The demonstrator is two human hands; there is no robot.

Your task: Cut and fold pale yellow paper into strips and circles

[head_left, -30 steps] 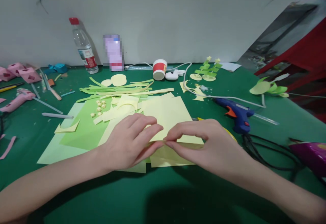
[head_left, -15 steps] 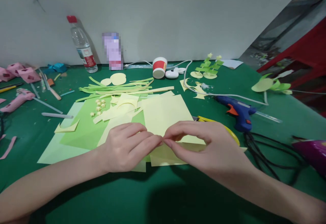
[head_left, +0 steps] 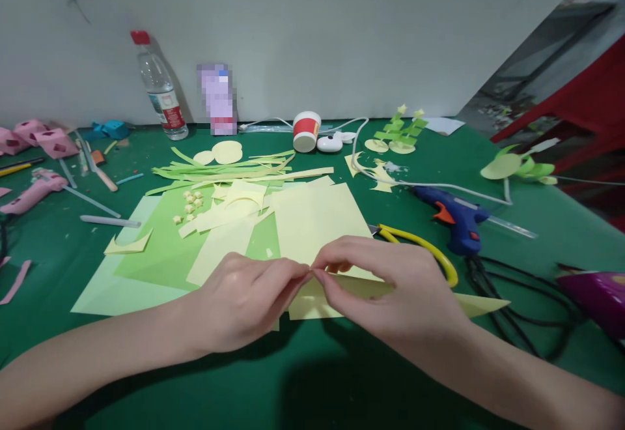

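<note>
My left hand (head_left: 244, 300) and my right hand (head_left: 390, 286) meet fingertip to fingertip at the near middle of the green table (head_left: 195, 378). Both pinch the same pale yellow paper strip (head_left: 481, 304), whose pointed end sticks out to the right past my right wrist. Beneath the hands lie a pale yellow sheet (head_left: 317, 221) and a second yellow piece (head_left: 312, 306). Green sheets (head_left: 156, 254) spread to the left. Yellow-handled scissors (head_left: 420, 247) lie just beyond my right hand.
A blue glue gun (head_left: 452, 215) with black cables (head_left: 508, 293) lies right; a purple tool (head_left: 596, 293) sits at the right edge. Paper strips (head_left: 219, 172), small paper stars (head_left: 190, 203), a water bottle (head_left: 159, 88), a red-and-white cup (head_left: 306, 132), paper trees (head_left: 398, 131) and a pink glue gun (head_left: 29, 194) stand farther back.
Both hands drew back toward me, lifting a yellow strip off the sheet; its pointed end now shows at the right. The scissors' yellow handles came into view.
</note>
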